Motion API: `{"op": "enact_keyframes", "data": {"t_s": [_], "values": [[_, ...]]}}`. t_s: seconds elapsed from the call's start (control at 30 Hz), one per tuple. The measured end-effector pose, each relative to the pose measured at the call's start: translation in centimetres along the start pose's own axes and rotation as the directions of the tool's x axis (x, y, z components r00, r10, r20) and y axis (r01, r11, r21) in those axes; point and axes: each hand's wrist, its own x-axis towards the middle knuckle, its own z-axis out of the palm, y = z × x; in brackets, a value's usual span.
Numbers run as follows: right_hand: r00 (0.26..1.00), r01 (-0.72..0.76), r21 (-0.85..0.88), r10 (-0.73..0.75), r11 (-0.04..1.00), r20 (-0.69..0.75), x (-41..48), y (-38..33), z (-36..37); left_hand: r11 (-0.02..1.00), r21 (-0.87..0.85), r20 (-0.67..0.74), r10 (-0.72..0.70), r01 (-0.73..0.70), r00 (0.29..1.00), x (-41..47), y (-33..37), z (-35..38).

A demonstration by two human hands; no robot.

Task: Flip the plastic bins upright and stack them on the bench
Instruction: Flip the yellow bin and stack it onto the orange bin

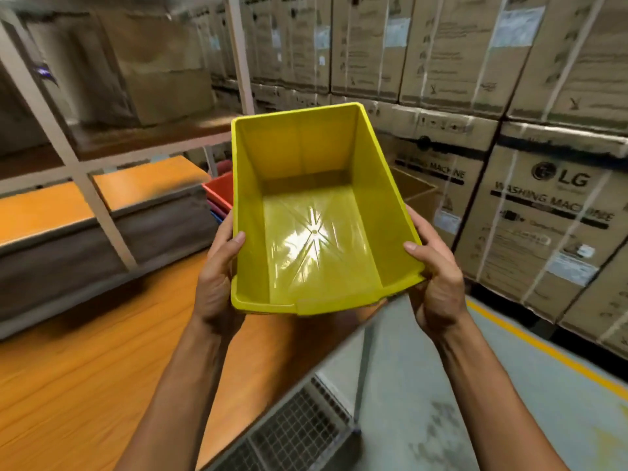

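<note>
A yellow plastic bin (306, 205) is held in the air in front of me, open side toward me and empty. My left hand (219, 270) grips its left rim with the thumb inside. My right hand (433, 270) grips the right rim the same way. Behind the bin's left edge a red bin (220, 192) shows, with slivers of pink and blue bins under it. These sit at the far end of the orange wooden bench (85, 362) below my left arm.
A white metal rack (102, 212) with orange shelves and a grey box stands at left. Stacked cardboard washing-machine boxes (550, 212) wall the right side. A grey floor with a yellow line (543, 351) and a wire-mesh frame (299, 433) lie below.
</note>
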Motion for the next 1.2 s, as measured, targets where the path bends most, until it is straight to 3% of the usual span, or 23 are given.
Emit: {"op": "enact_keyframes", "data": {"t_s": [0.2, 0.5, 0.7, 0.97, 1.07, 1.2], "values": [[0.991, 0.002, 0.005, -0.003, 1.0, 0.13, 10.4, 0.9, 2.1, 0.999, -0.028, -0.072, 0.031, -0.034, 0.997, 8.7, 0.0, -0.7], [0.963, -0.128, -0.005, 0.125, 0.992, 0.239, 23.7, 4.3, 3.8, 0.997, -0.03, -0.26, 0.054, -0.064, 0.964, 17.5, -1.2, -0.4], [0.915, -0.277, 0.008, 0.261, 0.961, 0.308, 29.6, 8.0, 4.1, 0.999, 0.002, -0.419, 0.036, -0.039, 0.907, 20.4, -3.3, -1.2], [0.807, -0.442, -0.148, 0.464, 0.885, 0.365, 30.9, 12.9, 2.7, 0.999, 0.02, -0.615, -0.009, 0.027, 0.788, 19.4, -7.0, -2.8], [0.834, -0.349, -0.242, 0.418, 0.905, 0.361, 30.7, 13.3, 2.4, 1.0, 0.012, -0.686, -0.007, 0.021, 0.728, 18.9, -7.3, -3.3], [0.917, -0.043, -0.431, 0.208, 0.901, 0.341, 30.6, 13.5, 1.9, 0.99, 0.116, -0.722, 0.026, 0.083, 0.692, 18.3, -7.4, -3.3]]}}
